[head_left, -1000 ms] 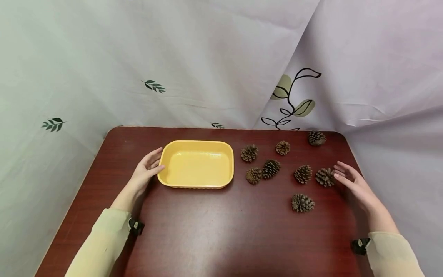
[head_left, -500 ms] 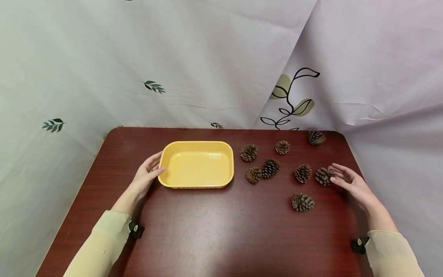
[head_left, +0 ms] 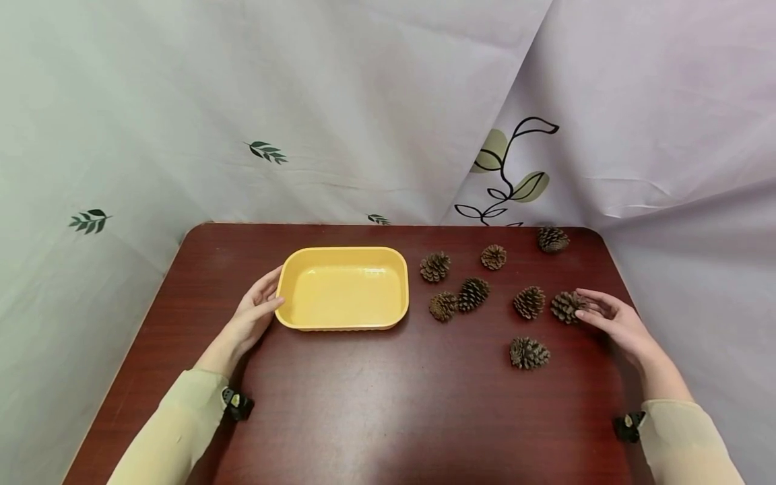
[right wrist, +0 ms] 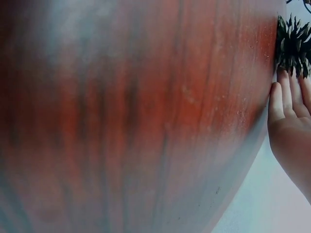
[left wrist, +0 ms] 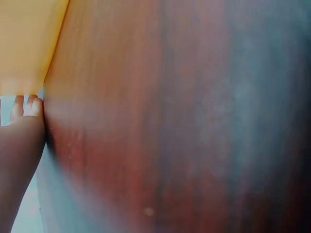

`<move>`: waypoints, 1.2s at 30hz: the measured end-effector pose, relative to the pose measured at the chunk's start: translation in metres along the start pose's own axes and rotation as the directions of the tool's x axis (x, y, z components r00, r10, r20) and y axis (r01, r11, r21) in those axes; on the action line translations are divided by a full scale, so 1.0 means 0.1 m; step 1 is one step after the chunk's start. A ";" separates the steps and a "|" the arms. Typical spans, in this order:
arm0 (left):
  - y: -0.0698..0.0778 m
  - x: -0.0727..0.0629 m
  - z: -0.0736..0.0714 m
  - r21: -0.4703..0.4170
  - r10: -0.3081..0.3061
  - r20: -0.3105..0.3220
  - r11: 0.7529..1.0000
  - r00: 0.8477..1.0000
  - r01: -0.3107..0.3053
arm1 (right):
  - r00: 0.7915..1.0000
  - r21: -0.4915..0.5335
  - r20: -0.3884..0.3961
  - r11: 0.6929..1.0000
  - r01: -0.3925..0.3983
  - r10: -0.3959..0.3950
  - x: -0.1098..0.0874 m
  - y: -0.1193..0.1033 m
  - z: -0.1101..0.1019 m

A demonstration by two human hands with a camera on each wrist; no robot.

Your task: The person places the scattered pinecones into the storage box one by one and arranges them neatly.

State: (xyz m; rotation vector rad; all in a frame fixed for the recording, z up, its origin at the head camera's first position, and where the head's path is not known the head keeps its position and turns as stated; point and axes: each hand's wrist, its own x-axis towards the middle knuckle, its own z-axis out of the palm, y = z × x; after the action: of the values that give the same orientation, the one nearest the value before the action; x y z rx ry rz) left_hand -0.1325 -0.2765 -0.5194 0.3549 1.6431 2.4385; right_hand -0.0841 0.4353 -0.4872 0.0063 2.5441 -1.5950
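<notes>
A yellow rectangular tray [head_left: 342, 327] stands left of the middle of the table. My left hand [head_left: 254, 311] rests against its left end, thumb at the rim, fingers along the outer wall. In the left wrist view, fairly straight fingers [left wrist: 35, 106] touch the tray's side. On the right, my right hand [head_left: 615, 323] holds the right end of a brown pine cone [head_left: 566, 307] between thumb and fingers. The cone still lies on the table. In the right wrist view, fingertips [right wrist: 283, 76] meet this cone's scales; the thumb is hard to make out there.
Several other pine cones lie between tray and right hand: a near one [head_left: 529, 353], a neighbouring one [head_left: 529, 303], a pair [head_left: 473, 294] touching, and a far one [head_left: 553, 240] by the table's back corner. Cloth walls [head_left: 364, 121] border the dark red table [head_left: 364, 404].
My right thumb and fingers have moved left and closed in on the pine cone. The left thumb has slid outward and slightly nearer along the tray's rim. Tray and cones have stayed in place.
</notes>
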 end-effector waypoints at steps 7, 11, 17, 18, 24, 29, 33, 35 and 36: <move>-0.04 -0.01 -0.04 -0.033 0.009 0.028 0.999 1.000 -0.008 | 1.000 0.007 -0.025 1.000 -0.010 0.010 -0.01 -0.02 0.00; -0.04 -0.01 -0.04 -0.037 0.009 0.030 0.999 1.000 -0.008 | 0.998 0.003 -0.052 1.000 -0.031 0.031 -0.01 -0.04 0.01; -0.02 0.00 -0.02 -0.038 -0.001 0.034 0.999 0.999 0.002 | 0.995 0.039 -0.093 0.999 -0.033 0.036 0.02 -0.11 0.02; -0.02 0.00 -0.02 -0.041 -0.001 0.034 0.999 0.999 0.003 | 0.994 0.038 -0.099 0.999 -0.031 0.035 0.03 -0.13 0.02; -0.03 -0.01 -0.02 -0.064 0.010 0.039 0.998 0.999 -0.007 | 0.993 0.007 -0.118 1.000 -0.009 0.010 0.08 -0.30 0.05; -0.02 -0.01 -0.02 -0.063 0.020 0.045 0.998 0.999 -0.017 | 0.992 -0.015 -0.126 1.000 -0.004 0.002 0.14 -0.49 0.11; -0.03 -0.01 -0.02 -0.056 0.020 0.045 0.998 0.999 -0.018 | 0.992 -0.029 -0.129 1.000 0.006 -0.010 0.20 -0.63 0.16; -0.03 -0.01 -0.02 -0.050 0.017 0.042 0.999 0.999 -0.015 | 0.992 -0.051 -0.125 0.999 0.008 -0.014 0.23 -0.70 0.19; -0.03 -0.01 -0.02 -0.048 0.016 0.041 0.999 0.999 -0.014 | 0.992 -0.052 -0.122 0.999 0.009 -0.016 0.23 -0.74 0.21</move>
State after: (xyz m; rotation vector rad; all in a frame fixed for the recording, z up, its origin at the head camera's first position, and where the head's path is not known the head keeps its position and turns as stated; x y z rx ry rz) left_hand -0.1324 -0.2776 -0.5233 0.4092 1.5683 2.4591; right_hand -0.1107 0.3829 -0.4330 0.0855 2.6809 -1.5798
